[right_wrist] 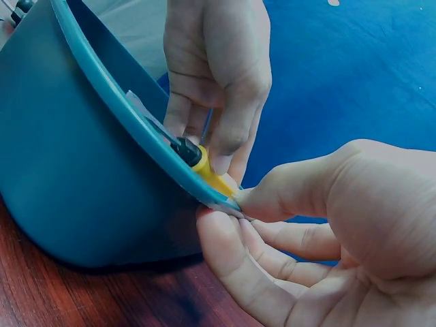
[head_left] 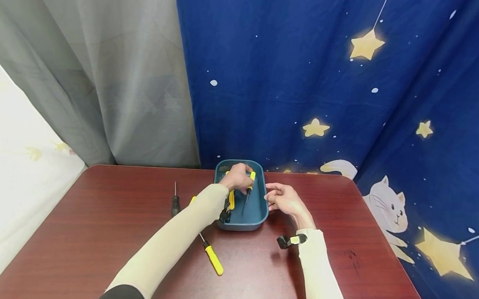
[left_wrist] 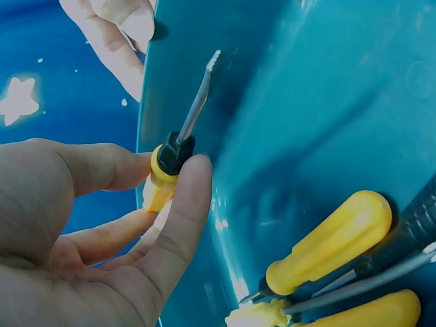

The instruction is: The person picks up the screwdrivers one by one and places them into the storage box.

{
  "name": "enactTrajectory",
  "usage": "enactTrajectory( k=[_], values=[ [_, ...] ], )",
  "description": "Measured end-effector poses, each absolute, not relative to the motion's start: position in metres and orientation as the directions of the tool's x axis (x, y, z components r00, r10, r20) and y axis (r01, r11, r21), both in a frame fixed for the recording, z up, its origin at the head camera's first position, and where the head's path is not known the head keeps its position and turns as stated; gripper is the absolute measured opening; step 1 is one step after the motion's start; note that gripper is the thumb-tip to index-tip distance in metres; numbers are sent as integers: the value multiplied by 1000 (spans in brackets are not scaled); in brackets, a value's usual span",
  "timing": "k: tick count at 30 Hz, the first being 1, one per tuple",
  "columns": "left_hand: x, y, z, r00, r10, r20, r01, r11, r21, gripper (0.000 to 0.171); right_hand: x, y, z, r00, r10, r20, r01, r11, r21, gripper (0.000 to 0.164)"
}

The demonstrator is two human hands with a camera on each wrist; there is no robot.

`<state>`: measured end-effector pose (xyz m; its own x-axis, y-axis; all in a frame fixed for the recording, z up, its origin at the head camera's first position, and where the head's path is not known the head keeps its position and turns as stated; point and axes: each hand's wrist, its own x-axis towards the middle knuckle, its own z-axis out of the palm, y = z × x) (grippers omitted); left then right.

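My left hand pinches a screwdriver with a yellow handle, a black collar and a bare metal shaft. It is over the right side of a blue plastic bin, shaft pointing toward the near end in the head view. Thumb and fingers of my right hand grip the bin's right rim, close to the yellow handle. Inside the bin, several other tools lie on the left, among them a yellow-handled screwdriver and a black handle; my left wrist partly covers them in the head view.
On the reddish-brown table, left of the bin, lie a black-handled screwdriver and a yellow-handled screwdriver. A yellow tip shows beside my left sleeve. Curtains hang behind the table.
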<state>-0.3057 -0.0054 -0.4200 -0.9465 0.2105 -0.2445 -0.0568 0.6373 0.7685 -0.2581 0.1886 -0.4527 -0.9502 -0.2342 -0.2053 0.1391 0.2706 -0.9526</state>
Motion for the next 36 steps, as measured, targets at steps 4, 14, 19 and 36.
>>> enactTrajectory(
  k=[4, 14, 19, 36],
  values=[
    [-311, 2, -425, -943, 195, -269, -78, 658, 749, 56, -258, 190, -454, -950, -232, -210, 144, 270, -952, 51],
    [-321, 14, -432, -920, 151, -361, -176, 664, 727, 62, -258, 189, -454, -950, -232, -208, 144, 267, -953, 48],
    [-325, 16, -437, -908, 143, -393, -204, 669, 714, 47, -257, 188, -455, -950, -234, -206, 143, 260, -955, 48],
    [-334, 29, -445, -887, 123, -446, -219, 737, 639, 37, -261, 189, -453, -949, -222, -223, 154, 290, -945, 50]
  ],
)
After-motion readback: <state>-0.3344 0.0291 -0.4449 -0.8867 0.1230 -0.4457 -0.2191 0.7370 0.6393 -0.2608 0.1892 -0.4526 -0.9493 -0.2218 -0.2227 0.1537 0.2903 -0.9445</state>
